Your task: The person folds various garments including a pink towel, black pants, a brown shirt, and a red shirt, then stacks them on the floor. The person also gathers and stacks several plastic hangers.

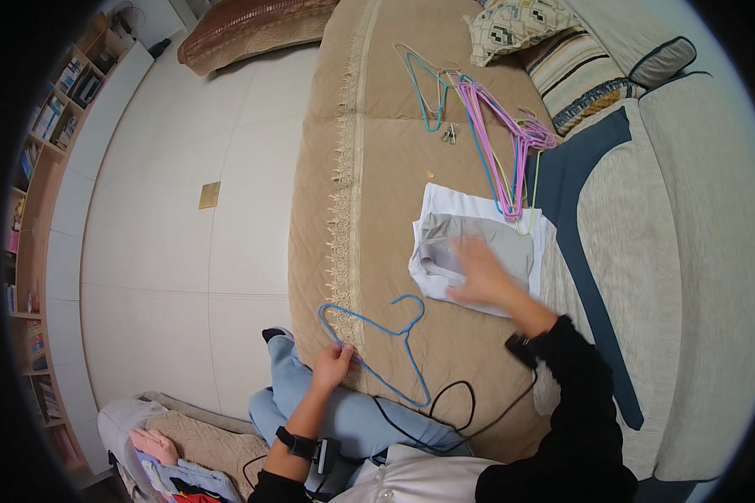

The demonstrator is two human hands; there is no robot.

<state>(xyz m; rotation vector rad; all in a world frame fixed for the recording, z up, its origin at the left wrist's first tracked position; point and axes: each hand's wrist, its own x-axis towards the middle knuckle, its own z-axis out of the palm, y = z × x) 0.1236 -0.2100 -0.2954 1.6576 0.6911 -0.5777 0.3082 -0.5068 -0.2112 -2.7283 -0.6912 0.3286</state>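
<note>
My left hand point(334, 364) grips the lower bar of a blue wire-type clothes hanger point(406, 331), which is held over the sofa's edge near my lap with its hook pointing away. My right hand point(483, 269) is blurred, fingers spread, above a folded grey garment point(506, 234). Whether it touches the cloth I cannot tell. Beneath the grey garment is a folded white garment point(454, 196). Several pink hangers point(523, 141), mixed with blue and green ones, lie beyond, their near ends overlapping the garments.
A teal hanger point(423, 100) and small metal clips point(449, 133) lie farther up the tan quilted cover point(390, 245). Patterned cushions point(519, 28) lean at the far right. A black cable point(472, 393) loops beside my lap. Folded clothes point(192, 475) are stacked at lower left.
</note>
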